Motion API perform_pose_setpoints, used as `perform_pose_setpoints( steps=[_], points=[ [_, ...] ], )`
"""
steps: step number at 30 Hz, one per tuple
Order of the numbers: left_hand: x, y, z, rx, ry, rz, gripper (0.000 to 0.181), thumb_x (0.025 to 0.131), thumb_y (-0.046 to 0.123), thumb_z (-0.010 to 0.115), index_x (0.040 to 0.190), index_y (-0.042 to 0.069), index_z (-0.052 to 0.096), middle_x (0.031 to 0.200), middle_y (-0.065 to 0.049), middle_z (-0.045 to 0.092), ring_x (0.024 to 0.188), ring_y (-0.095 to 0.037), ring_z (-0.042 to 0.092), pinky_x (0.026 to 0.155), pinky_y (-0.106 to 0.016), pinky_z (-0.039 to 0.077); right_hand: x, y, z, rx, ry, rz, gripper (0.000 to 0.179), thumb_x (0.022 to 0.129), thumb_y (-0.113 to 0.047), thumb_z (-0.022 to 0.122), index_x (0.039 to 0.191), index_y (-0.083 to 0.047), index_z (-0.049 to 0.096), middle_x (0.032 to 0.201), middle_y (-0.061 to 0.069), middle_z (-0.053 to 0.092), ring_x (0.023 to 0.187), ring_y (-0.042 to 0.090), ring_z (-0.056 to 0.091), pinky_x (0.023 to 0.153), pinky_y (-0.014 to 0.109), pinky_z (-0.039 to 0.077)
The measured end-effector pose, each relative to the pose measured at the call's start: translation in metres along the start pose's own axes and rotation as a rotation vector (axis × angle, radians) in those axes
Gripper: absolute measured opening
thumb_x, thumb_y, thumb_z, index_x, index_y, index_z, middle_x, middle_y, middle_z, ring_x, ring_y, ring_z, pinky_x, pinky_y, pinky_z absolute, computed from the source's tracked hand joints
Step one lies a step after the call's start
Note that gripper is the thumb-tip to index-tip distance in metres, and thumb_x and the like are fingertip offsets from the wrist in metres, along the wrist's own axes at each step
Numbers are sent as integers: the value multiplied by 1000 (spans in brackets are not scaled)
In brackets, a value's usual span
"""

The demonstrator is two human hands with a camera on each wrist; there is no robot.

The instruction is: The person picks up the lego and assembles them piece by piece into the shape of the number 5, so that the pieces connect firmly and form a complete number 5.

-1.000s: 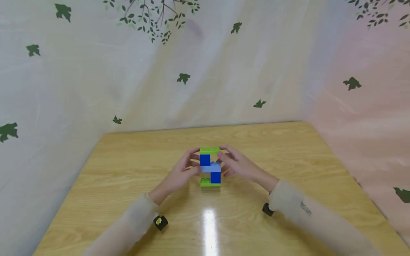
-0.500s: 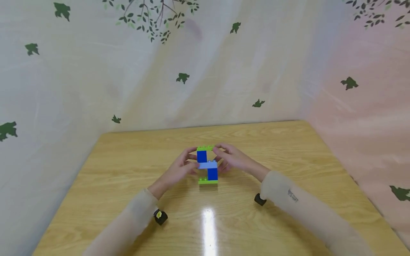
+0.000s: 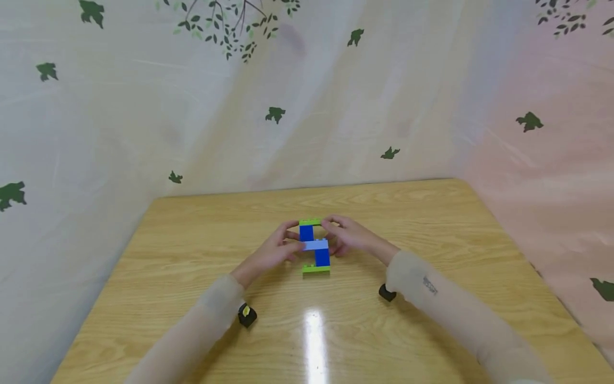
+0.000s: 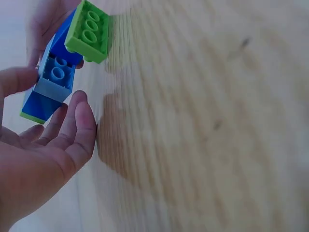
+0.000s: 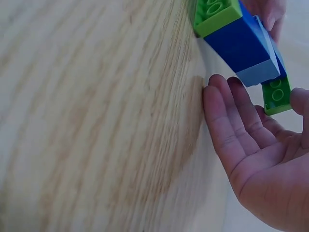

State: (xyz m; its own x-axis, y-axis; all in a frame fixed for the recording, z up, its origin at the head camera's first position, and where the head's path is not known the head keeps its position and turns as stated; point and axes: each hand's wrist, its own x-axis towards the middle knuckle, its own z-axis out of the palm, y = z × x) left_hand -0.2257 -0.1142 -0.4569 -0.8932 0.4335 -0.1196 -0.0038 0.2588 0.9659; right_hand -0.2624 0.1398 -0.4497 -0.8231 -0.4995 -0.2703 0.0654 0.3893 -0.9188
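Observation:
Both hands hold a zigzag stack of toy building bricks over the table in the head view. From the top it runs: green brick (image 3: 309, 222), dark blue brick (image 3: 306, 233), light blue brick (image 3: 315, 245), second dark blue brick (image 3: 322, 257), bottom green brick (image 3: 316, 270). My left hand (image 3: 268, 256) has its thumb on the light blue brick's left end, fingers behind. With thumb and index finger, my right hand (image 3: 355, 234) pinches the top green brick's right end. The bottom green brick (image 4: 99, 43) shows its hollow underside in the left wrist view, and the stack looks tilted.
A wooden table (image 3: 192, 234) lies under the hands, with a bright glare strip in front of the stack. Behind it hangs a pale cloth backdrop (image 3: 326, 96) with leaf and bird prints. Dark wrist devices (image 3: 247, 315) sit below both sleeve cuffs.
The stack has shifted slightly up in the head view, and the bricks' top faces show less. The right hand and forearm have moved a little left; both hands keep their hold.

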Motion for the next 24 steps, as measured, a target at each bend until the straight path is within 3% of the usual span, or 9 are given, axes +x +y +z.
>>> perform_pose_setpoints(
  steps=[5,10,17,24],
  points=[
    [11,-2,-5,28,-47,-17,80,97,21,72,158,11,22,135,-21,51,102,-28,63,77,-38,56,9,3,-2,11,20,30,58,106,-53,44,143,-9,49,115,17,67,77,28,71,68,42,62],
    [17,-3,-8,31,-38,-49,80,96,21,73,158,11,22,134,-23,51,99,-27,63,75,-37,57,17,6,-2,25,14,63,59,106,-53,44,147,-11,47,107,16,67,70,23,67,62,38,61],
    [20,-8,-9,45,-24,-66,76,99,24,70,158,12,24,134,-19,52,103,-28,63,79,-37,58,18,9,-2,-87,-27,73,76,102,-51,56,160,-10,28,103,15,66,77,23,65,68,36,60],
    [23,-9,-7,71,-32,-98,77,101,30,67,160,13,21,133,-18,51,106,-27,62,81,-38,58,17,13,-2,-129,-32,56,84,99,-50,64,160,-7,26,103,14,65,78,24,66,68,34,59]
  ],
)
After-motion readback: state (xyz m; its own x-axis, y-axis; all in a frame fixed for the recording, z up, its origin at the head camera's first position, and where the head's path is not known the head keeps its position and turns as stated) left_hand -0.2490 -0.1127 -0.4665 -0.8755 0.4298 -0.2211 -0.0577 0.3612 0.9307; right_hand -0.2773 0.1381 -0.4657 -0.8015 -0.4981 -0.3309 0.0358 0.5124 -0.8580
